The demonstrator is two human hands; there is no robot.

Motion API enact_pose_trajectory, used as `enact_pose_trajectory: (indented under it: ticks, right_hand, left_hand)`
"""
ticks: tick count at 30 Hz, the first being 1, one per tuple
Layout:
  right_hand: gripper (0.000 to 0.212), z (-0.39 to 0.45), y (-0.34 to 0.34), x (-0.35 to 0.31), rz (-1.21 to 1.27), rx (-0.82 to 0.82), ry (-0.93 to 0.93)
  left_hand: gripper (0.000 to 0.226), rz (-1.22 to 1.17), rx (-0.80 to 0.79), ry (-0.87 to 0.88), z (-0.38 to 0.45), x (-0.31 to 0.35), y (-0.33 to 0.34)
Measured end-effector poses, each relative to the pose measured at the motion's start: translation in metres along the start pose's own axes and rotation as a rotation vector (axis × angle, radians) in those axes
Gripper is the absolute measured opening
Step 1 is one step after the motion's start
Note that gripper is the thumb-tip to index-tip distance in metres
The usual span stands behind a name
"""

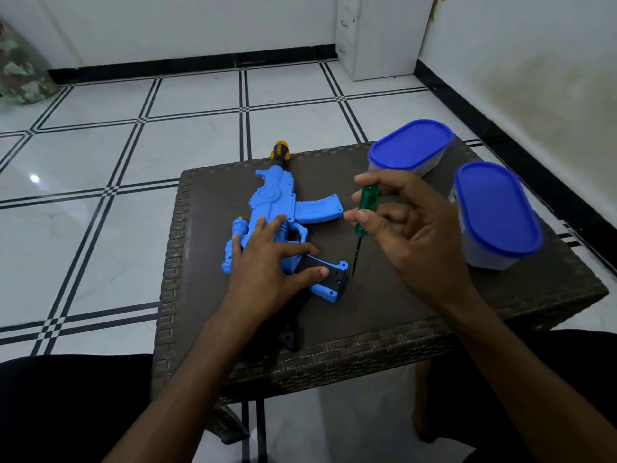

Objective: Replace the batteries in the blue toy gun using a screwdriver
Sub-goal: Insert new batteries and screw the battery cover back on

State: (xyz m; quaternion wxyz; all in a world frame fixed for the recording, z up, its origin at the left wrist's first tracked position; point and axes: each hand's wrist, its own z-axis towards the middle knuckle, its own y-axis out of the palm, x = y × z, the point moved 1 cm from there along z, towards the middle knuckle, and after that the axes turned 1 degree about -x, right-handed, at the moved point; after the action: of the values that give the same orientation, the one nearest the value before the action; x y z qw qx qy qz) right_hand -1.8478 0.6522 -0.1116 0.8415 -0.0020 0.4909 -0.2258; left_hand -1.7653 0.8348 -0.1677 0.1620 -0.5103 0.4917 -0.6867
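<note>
The blue toy gun (277,202) lies flat on the dark woven table (384,305), its orange-and-black muzzle pointing away from me past the far edge. My left hand (267,269) rests flat on the gun's rear half, fingers spread over the grip and the black panel (317,269) by the handle. My right hand (400,225) holds a screwdriver (364,212) with a clear green handle upright. Its thin shaft points down, the tip just right of the handle's end, close to the table.
Two translucent tubs with blue lids stand at the table's right: one (412,148) at the far corner, one (497,208) nearer. A small black part (290,339) lies near the front edge. Tiled floor surrounds the table; my knees sit below it.
</note>
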Motion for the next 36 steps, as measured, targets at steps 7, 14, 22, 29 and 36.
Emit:
enact_pose_trajectory:
  ticks: [7, 14, 22, 29, 36]
  right_hand:
    - [0.032, -0.003, 0.007, 0.000, -0.014, -0.013, -0.023]
    - [0.031, -0.005, 0.011, 0.001, 0.021, -0.010, -0.008]
    - [0.029, -0.006, 0.012, 0.001, 0.019, -0.019, -0.006]
    - [0.029, -0.007, 0.012, 0.000, 0.018, -0.033, -0.011]
    - [0.031, -0.007, 0.014, 0.000, -0.039, -0.072, -0.029]
  left_hand:
    - [0.039, 0.003, 0.011, 0.010, -0.001, 0.000, 0.001]
    - [0.043, 0.013, 0.008, 0.011, 0.000, -0.001, 0.001]
    - [0.041, 0.004, 0.019, 0.014, -0.001, -0.001, 0.001]
    - [0.041, 0.006, 0.013, 0.010, -0.002, 0.000, 0.000]
    - [0.041, 0.013, 0.014, 0.018, -0.002, 0.000, 0.001]
